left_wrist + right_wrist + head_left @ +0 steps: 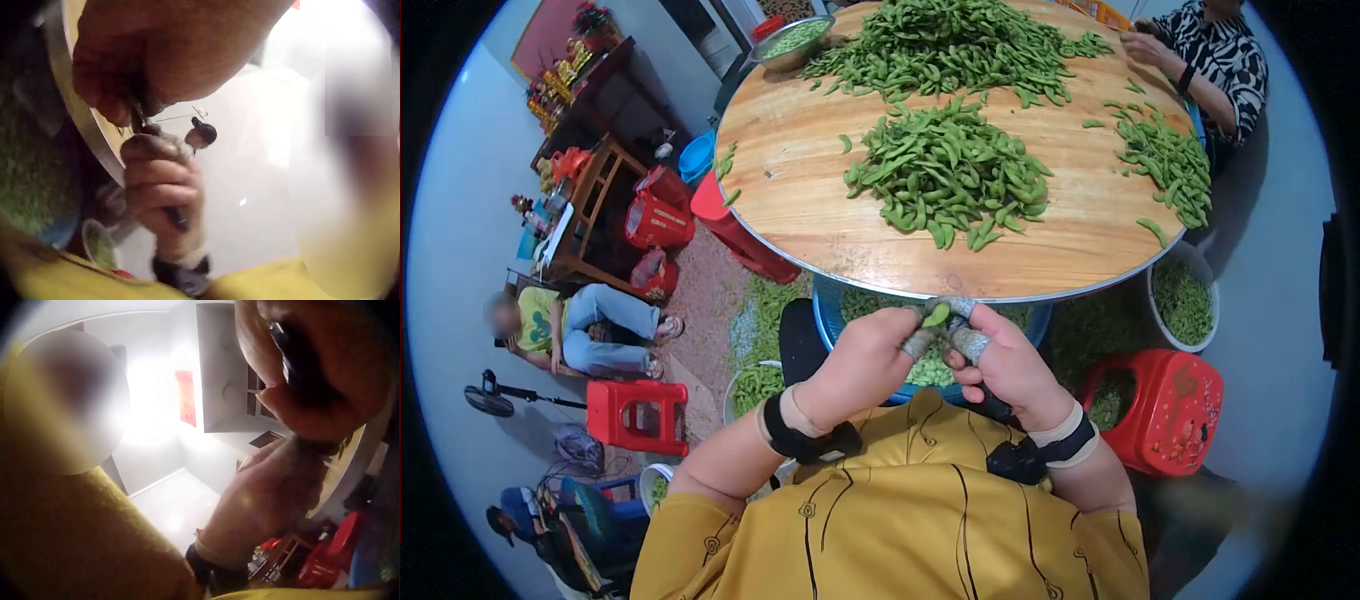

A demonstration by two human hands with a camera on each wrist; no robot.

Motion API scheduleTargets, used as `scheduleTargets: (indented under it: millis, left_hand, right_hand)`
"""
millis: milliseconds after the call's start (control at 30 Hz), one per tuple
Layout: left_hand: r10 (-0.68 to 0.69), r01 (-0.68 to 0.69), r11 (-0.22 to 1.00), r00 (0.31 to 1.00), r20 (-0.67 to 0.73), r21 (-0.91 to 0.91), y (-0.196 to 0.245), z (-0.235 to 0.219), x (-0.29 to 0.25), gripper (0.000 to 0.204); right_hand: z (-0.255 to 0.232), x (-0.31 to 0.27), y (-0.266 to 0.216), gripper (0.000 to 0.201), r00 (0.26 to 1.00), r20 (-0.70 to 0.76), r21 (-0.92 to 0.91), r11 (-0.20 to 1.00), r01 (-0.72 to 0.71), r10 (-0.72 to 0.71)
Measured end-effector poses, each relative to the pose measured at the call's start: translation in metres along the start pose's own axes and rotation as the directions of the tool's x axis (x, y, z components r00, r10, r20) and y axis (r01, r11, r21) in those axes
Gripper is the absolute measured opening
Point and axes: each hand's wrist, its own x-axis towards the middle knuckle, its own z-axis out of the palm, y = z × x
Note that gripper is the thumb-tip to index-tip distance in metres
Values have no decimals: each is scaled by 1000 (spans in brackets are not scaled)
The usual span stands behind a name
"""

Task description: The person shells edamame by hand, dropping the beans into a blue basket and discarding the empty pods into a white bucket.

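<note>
Over on my left a red stool (603,410) stands on the floor; right of it, up on the counter (790,200), a steel bowl (762,58) sits near the far edge; then comes the person's left hand (865,350), reaching in from the near side, its thumb and fingers together and pinching one end of a green pod (937,316). The pod is just short of the counter's near edge, between the two sets of fingertips; its long axis slants, the lower end toward the left hand, the upper end up and away toward the right; neither hand is plainly nearer, since the fingertips of both meet about it. Straight beyond it, on the counter, lies a heap (950,165) of pods; below the hands is a blue tub (825,320) with pale beans (930,373) in it. The right hand (1012,370) comes next, grey wraps (972,345) on its fingers; thumb and forefinger close in on the pod from the right, while its other fingers curl by a dark thing (299,362) that I cannot make out. Farther right, a white bucket (1200,343) stands just beyond another stool (1185,410), red too.
</note>
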Motion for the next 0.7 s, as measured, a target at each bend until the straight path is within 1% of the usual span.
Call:
scheduleTargets:
  millis: [33, 67, 100, 133, 167, 200, 233, 267, 300, 333, 367, 400, 433, 467, 500, 567, 600, 633, 700]
  left_hand:
    - [-7, 7, 1000, 1000, 11, -1, -3, -3, 1, 9]
    - [-353, 440, 739, 898, 264, -510, -6, -9, 2, 11]
    - [-437, 719, 98, 652, 620, -688, -9, -14, 2, 16]
    - [-351, 705, -4, 663, 661, -709, -18, -12, -2, 21]
    - [-355, 710, -19, 653, 669, -704, -21, -11, -2, 21]
    - [-388, 727, 52, 647, 656, -685, -23, -9, -2, 19]
    - [-419, 741, 121, 642, 642, -661, -25, -8, -1, 18]
    - [-418, 744, 106, 635, 649, -660, -27, -7, 1, 18]
    - [-403, 741, 281, 668, 626, -610, -28, -6, 3, 15]
    - [-380, 711, 446, 700, 605, -543, -30, -5, 5, 13]
    - [-378, 716, 432, 696, 610, -549, -30, -4, 6, 13]
    - [-345, 676, 529, 724, 597, -513, -30, -2, 7, 14]
    - [-307, 624, 622, 751, 585, -474, -30, -2, 9, 17]
    - [-299, 588, 685, 765, 570, -431, -32, -2, 11, 21]
    - [-289, 582, 684, 770, 569, -440, -35, -4, 15, 21]
    - [-184, 427, 833, 814, 551, -353, -40, -8, 18, 21]
    - [-138, 358, 861, 849, 510, -362, -44, -5, 17, 21]
    - [-130, 358, 854, 849, 512, -377, -47, -6, 18, 21]
    - [-96, 341, 850, 850, 518, -402, -50, -10, 20, 19]
  right_hand:
    - [-4, 2, 2, 45, 1000, 25, 15, 1000, -14, 14]
    - [-9, 4, 4, 45, 999, 24, 27, 999, -27, 26]
    - [-13, 6, 5, 43, 998, 56, 23, 999, -37, 36]
    - [-16, 9, 7, 41, 995, 88, 19, 999, -48, 47]
    - [-16, 10, 6, 41, 994, 86, 26, 998, -64, 61]
    - [-16, 10, 3, 36, 999, 7, -137, 990, -41, 42]
    - [-16, 12, 1, 31, 998, -67, -300, 953, -32, 13]
    - [-16, 16, 3, 31, 997, -73, -298, 953, -48, 27]
    - [-15, 21, 7, 29, 949, -101, -576, 795, 190, -299]
    - [-15, 25, 9, 28, 810, -20, -798, 497, 341, -587]
    - [-16, 28, 7, 28, 818, -25, -801, 501, 328, -574]
    - [-16, 30, 4, 30, 846, 6, -861, 427, 275, -533]
    - [-16, 33, 1, 32, 872, 32, -912, 343, 226, -488]
    - [-16, 36, 1, 35, 856, 111, -953, 191, 236, -505]
    - [-16, 38, -2, 35, 857, 107, -956, 183, 228, -505]
    - [-13, 38, -6, 36, 892, 158, -966, 123, 229, -423]
    - [-11, 39, -6, 35, 881, 175, -967, 92, 238, -439]
    - [-9, 40, -7, 35, 887, 164, -971, 90, 223, -431]
    - [-4, 42, -8, 34, 878, 161, -978, 47, 203, -452]
